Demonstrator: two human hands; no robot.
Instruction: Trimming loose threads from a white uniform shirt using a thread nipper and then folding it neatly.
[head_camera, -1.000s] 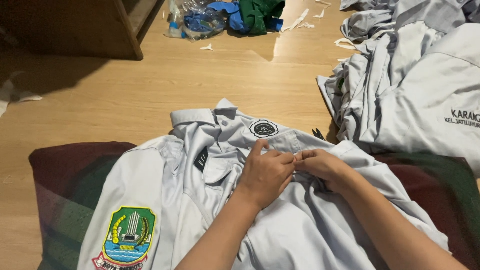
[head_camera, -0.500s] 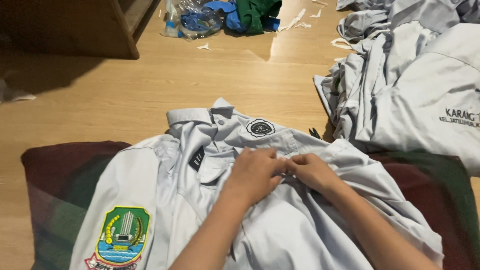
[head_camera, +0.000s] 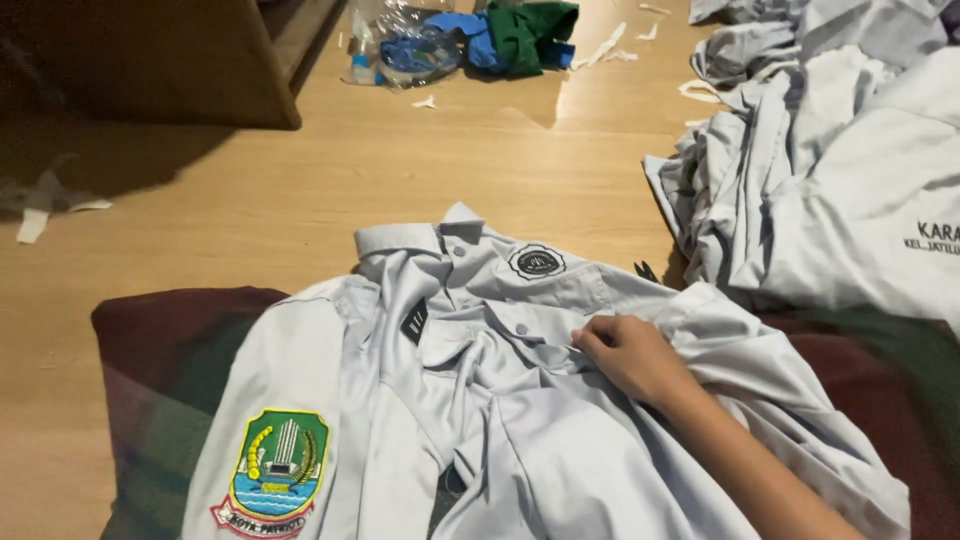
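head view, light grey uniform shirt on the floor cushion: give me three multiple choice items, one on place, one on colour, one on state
1. Where does the light grey uniform shirt lie?
A. on a dark red and green cushion
B. on a chair
C. in a basket

2. What colours stand out on the shield-shaped sleeve patch?
A. pink and black
B. green, yellow and blue
C. plain white

3. What is the right hand doing?
A. hanging free above the floor
B. holding scissors
C. resting on the shirt's chest, fingers curled at the fabric

Key: 1 A, the cushion shows under the shirt on both sides, on the wooden floor. 2 B, the patch has a green border around yellow and blue figures. 3 C, the hand lies on the cloth below the round black chest badge; only this one hand is in view.
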